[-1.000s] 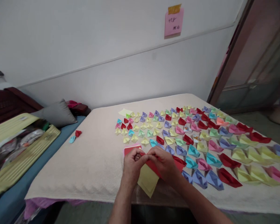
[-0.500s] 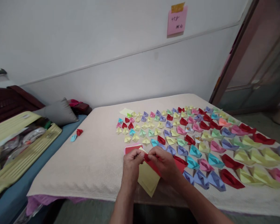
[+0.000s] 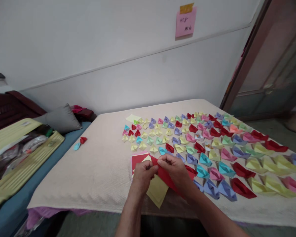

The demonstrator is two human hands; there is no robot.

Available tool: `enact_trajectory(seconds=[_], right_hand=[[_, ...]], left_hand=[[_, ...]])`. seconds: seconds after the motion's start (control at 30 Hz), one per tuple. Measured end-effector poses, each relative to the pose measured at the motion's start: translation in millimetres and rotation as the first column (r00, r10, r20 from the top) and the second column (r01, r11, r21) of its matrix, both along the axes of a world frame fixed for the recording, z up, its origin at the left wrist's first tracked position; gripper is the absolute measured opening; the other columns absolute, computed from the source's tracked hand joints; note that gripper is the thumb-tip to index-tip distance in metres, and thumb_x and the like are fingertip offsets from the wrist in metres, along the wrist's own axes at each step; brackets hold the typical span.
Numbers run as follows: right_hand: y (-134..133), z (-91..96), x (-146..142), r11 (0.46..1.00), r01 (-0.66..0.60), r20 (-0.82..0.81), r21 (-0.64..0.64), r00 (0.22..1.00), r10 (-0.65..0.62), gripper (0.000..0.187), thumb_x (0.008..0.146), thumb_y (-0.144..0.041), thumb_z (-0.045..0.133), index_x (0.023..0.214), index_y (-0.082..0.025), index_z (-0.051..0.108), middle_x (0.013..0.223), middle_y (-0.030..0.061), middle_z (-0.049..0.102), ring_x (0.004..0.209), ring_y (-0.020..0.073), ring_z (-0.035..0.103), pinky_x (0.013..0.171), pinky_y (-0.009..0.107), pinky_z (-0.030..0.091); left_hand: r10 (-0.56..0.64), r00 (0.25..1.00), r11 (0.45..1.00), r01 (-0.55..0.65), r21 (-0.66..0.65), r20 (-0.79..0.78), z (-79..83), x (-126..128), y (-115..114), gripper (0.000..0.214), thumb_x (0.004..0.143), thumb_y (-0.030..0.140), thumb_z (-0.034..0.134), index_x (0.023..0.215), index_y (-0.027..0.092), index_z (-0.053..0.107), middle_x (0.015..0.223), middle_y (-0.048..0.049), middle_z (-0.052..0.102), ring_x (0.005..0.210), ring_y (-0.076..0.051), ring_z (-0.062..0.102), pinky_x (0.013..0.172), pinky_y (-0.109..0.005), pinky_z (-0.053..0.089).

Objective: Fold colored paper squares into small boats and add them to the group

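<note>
Head view: my left hand (image 3: 143,172) and right hand (image 3: 175,169) each keep a closed grip on the red paper (image 3: 164,176), above the surface (image 3: 88,174) near its front edge. It looks light, thin and easily creased, so I'd hold it by the edges.

A home room: a cloth-covered table (image 3: 93,171) beside a cushioned couch (image 3: 61,120) and glass door (image 3: 273,72).

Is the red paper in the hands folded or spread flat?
Folded: the left hand and right hand pinch the red paper along a crease.
</note>
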State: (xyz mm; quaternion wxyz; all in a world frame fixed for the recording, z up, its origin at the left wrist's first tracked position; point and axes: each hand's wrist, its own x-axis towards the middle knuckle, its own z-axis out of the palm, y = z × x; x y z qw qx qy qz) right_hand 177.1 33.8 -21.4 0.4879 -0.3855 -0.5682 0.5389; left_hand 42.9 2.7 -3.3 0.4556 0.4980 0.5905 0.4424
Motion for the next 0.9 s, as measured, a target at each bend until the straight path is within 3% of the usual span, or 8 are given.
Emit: enact_trajectory(seconds=[0.1, 0.33, 0.47, 0.6, 0.73, 0.9], right_hand=[[0.2, 1.4, 1.4, 1.000, -0.018, 0.049, -0.006, 0.999, 0.018, 0.015, 0.078, -0.028, 0.056, 0.067, -0.019, 0.060, 0.063, -0.0001, 0.059, 0.060, 0.0146, 0.054, 0.056, 0.026, 0.044], [0.6, -5.6, 1.7, 0.991, 0.075, 0.125, 0.109, 0.988, -0.089, 0.022, 0.079, -0.026, 0.054, 0.058, -0.020, 0.050, 0.056, -0.0028, 0.050, 0.054, 0.0120, 0.045, 0.050, 0.023, 0.038], [0.1, -4.1, 0.5, 0.994, 0.056, 0.145, 0.099, 0.987, -0.070, 0.019, 0.081, -0.028, 0.052, 0.064, -0.020, 0.053, 0.061, -0.0011, 0.055, 0.058, 0.0136, 0.050, 0.054, 0.025, 0.042], [-2.4, 1.1, 1.2, 0.973, 0.075, 0.146, 0.218, 0.983, -0.108, 0.010, 0.079, -0.025, 0.055, 0.087, -0.021, 0.060, 0.086, 0.0035, 0.064, 0.081, 0.0187, 0.058, 0.073, 0.031, 0.046], [-3.1, -0.1, 1.4, 0.945, 0.049, 0.181, 0.323, 0.977, -0.113, 0.008, 0.081, -0.022, 0.052, 0.085, -0.021, 0.059, 0.087, 0.0039, 0.062, 0.085, 0.0195, 0.056, 0.077, 0.032, 0.045], [-1.2, -3.7, 2.0, 0.951, 0.054, 0.186, 0.306, 0.976, -0.116, 0.008, 0.079, -0.017, 0.053, 0.084, -0.022, 0.057, 0.087, 0.0032, 0.061, 0.085, 0.0192, 0.057, 0.078, 0.032, 0.045]], left_hand=[[0.045, 0.999, 0.999, -0.045, -0.007, 0.019, 1.4, -3.0, -0.3, 0.027, 0.065, 0.034, 0.064, 0.050, 0.016, 0.052, 0.042, 0.0045, 0.046, 0.043, -0.008, 0.037, 0.046, -0.022, 0.025], [0.081, 0.994, 0.997, -0.080, -0.011, 0.069, -4.5, -7.3, 1.1, 0.029, 0.066, 0.037, 0.065, 0.052, 0.016, 0.053, 0.042, 0.0047, 0.045, 0.043, -0.008, 0.036, 0.047, -0.022, 0.025], [0.104, 0.990, 0.994, -0.107, 0.028, 0.093, -6.0, -9.4, 1.9, 0.027, 0.067, 0.038, 0.065, 0.056, 0.015, 0.056, 0.045, 0.0053, 0.044, 0.045, -0.008, 0.036, 0.048, -0.022, 0.026], [0.071, 0.997, 0.994, -0.073, 0.079, 0.028, -3.8, -11.5, 2.2, 0.024, 0.068, 0.037, 0.063, 0.058, 0.016, 0.058, 0.049, 0.0045, 0.046, 0.048, -0.009, 0.039, 0.050, -0.022, 0.028], [0.063, 0.994, 0.991, -0.053, 0.121, -0.086, -3.6, -10.4, 2.5, 0.020, 0.069, 0.031, 0.060, 0.057, 0.016, 0.055, 0.049, 0.0054, 0.042, 0.050, -0.009, 0.037, 0.050, -0.022, 0.027], [0.062, 0.982, 0.988, -0.035, 0.149, -0.180, -7.9, -9.0, 1.9, 0.018, 0.072, 0.027, 0.057, 0.057, 0.017, 0.053, 0.052, 0.0053, 0.041, 0.053, -0.010, 0.036, 0.051, -0.022, 0.026]])
